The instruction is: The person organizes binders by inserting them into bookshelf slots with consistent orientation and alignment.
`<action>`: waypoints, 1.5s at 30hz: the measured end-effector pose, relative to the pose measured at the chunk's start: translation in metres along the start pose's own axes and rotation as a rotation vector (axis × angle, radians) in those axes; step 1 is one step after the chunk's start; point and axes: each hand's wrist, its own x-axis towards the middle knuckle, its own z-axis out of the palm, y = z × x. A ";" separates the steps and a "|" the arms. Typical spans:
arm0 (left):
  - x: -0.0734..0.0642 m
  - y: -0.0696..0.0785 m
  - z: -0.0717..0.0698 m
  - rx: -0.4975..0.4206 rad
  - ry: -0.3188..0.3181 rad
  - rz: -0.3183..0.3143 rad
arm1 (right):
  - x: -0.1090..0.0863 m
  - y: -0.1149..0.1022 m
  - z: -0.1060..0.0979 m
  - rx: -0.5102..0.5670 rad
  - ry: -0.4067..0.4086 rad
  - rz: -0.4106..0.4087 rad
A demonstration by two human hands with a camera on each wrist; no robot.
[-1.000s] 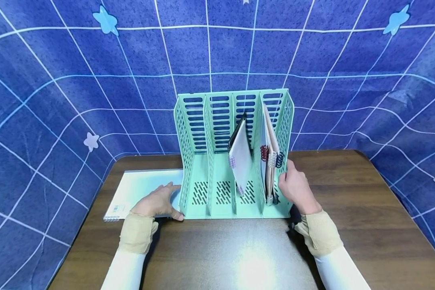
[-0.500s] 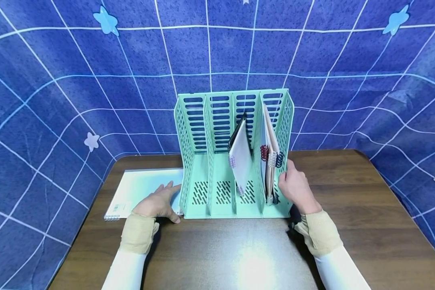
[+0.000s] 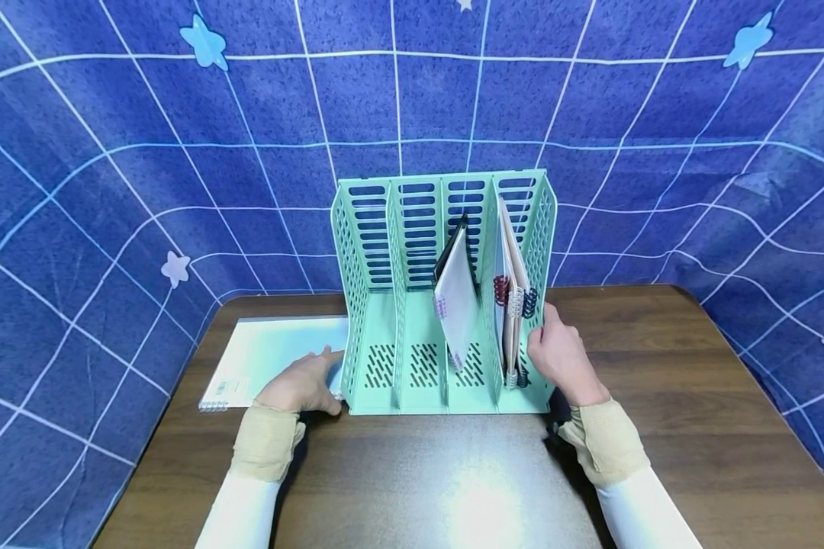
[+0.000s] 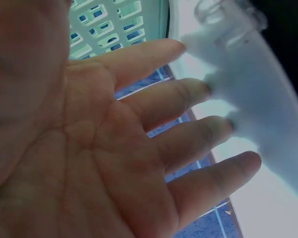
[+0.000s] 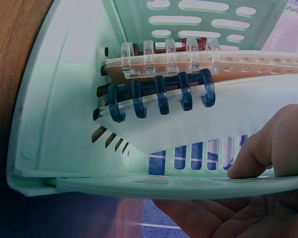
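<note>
A mint-green file rack (image 3: 422, 305) with upright dividers stands on the table. My right hand (image 3: 563, 354) grips its right side wall; in the right wrist view the thumb (image 5: 258, 151) lies inside the wall and the other fingers outside. My left hand (image 3: 302, 383) is spread over a pale blue-white spiral notebook (image 3: 254, 354) lying flat left of the rack. In the left wrist view its straight fingertips (image 4: 221, 126) touch the notebook's surface. Several ring-bound notebooks (image 3: 511, 305) stand in the rightmost slot. A lilac-ringed notebook (image 3: 458, 305) leans in the adjacent slot, with something black behind it.
The brown wooden table (image 3: 412, 476) stretches in front of the rack and to both sides. A blue curtain (image 3: 432, 99) with white grid lines and star shapes hangs close behind and around the table.
The left thumb has drawn in from the rack's front left corner. The flat notebook has shifted slightly toward the rack and away from me. The right hand and the rack keep their places.
</note>
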 end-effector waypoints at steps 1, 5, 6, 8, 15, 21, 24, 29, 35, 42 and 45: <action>0.000 0.000 0.000 0.009 0.005 0.005 | 0.000 0.000 0.000 0.000 -0.001 0.000; -0.001 0.003 -0.002 0.031 0.019 0.010 | 0.000 0.000 0.000 0.001 -0.003 -0.002; -0.001 0.004 -0.003 0.027 0.017 0.006 | 0.000 0.000 0.000 0.000 -0.003 -0.002; -0.001 0.005 -0.005 0.026 0.014 0.004 | 0.000 0.000 0.000 -0.002 -0.005 -0.001; 0.000 0.002 -0.006 0.029 0.019 0.029 | 0.000 0.000 -0.001 -0.004 -0.016 0.008; -0.003 -0.004 -0.011 -0.021 -0.011 0.022 | 0.000 0.000 0.000 -0.001 -0.012 0.005; -0.004 -0.006 -0.014 -0.051 -0.021 0.026 | -0.001 0.000 0.001 0.000 -0.012 0.006; -0.008 -0.008 -0.020 -0.063 0.004 0.044 | -0.001 0.000 0.000 -0.002 -0.012 0.004; -0.015 -0.008 -0.030 -0.035 0.076 0.100 | -0.001 -0.001 0.000 -0.001 -0.013 0.010; -0.020 -0.009 -0.039 -0.018 0.201 0.121 | -0.001 -0.002 -0.001 0.002 -0.009 0.012; -0.022 -0.011 -0.041 -0.010 0.248 0.118 | -0.001 -0.002 -0.001 0.002 -0.012 0.015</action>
